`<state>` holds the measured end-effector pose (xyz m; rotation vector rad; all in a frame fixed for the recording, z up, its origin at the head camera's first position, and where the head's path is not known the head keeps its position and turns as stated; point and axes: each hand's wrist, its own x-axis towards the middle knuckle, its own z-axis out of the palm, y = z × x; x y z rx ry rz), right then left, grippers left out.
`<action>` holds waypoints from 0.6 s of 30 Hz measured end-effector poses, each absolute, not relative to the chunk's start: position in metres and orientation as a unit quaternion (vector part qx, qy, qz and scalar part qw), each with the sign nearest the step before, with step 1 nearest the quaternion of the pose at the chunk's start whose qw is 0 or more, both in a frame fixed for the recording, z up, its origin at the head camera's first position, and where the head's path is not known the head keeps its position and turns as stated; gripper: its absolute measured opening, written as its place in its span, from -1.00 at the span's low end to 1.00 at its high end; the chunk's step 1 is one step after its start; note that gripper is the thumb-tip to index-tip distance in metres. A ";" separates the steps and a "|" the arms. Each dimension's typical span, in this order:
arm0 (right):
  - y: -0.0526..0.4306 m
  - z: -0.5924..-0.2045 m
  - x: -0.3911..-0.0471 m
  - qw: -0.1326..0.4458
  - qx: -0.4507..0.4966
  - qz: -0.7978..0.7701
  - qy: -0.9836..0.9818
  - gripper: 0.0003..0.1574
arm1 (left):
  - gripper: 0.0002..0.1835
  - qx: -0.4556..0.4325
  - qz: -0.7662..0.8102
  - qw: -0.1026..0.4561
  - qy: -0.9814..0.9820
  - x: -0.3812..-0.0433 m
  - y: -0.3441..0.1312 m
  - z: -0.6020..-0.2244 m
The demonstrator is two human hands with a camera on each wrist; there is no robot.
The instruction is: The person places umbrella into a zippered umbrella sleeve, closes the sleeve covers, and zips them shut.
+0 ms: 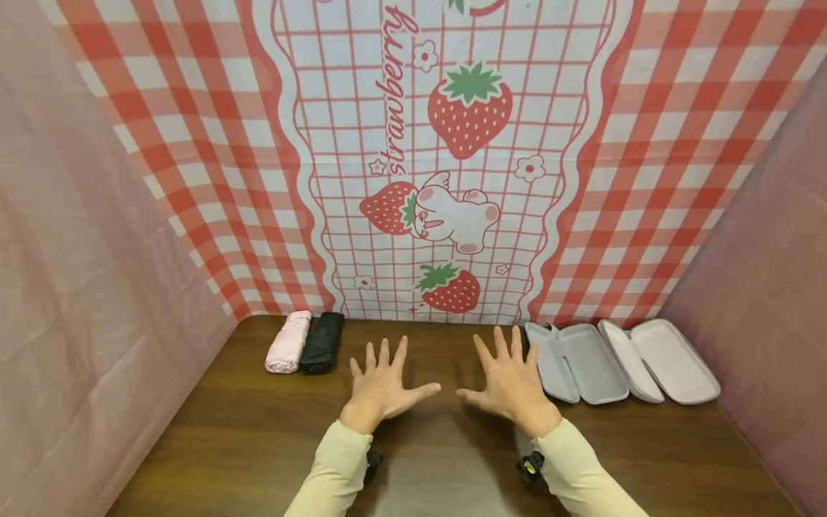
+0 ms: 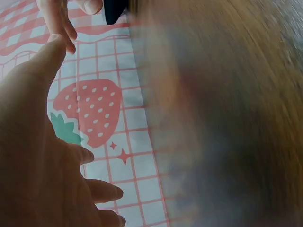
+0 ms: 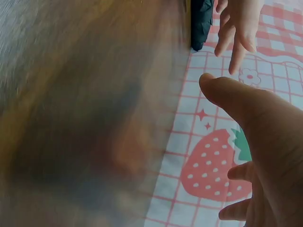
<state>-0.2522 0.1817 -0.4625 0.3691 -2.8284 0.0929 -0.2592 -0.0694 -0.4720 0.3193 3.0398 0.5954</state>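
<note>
Both hands are held over the middle of the brown table with fingers spread and nothing in them. My left hand points its thumb toward the right one. Opposite it, my right hand has its fingertips close to a grey open case. At the back left lie a pink rolled bundle and a black rolled bundle, side by side, left of the left hand. The right wrist view catches part of the black bundle beyond the hands. A whitish open case lies right of the grey one.
The wooden table ends at a strawberry-print checked cloth hanging at the back. Pinkish cloth walls stand on both sides. A small dark device sits at the right wrist, another at the left.
</note>
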 end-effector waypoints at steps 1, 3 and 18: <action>0.184 -0.461 -0.252 0.144 0.127 0.033 -0.981 0.39 | 0.25 0.105 0.195 0.014 0.975 -0.259 -0.068 -0.472; 0.189 -0.458 -0.252 0.148 0.124 0.038 -0.980 0.38 | 0.24 0.110 0.204 0.011 0.973 -0.259 -0.066 -0.471; 0.221 -0.447 -0.254 0.188 0.118 0.035 -0.974 0.33 | 0.03 0.157 0.206 -0.090 0.962 -0.255 -0.051 -0.471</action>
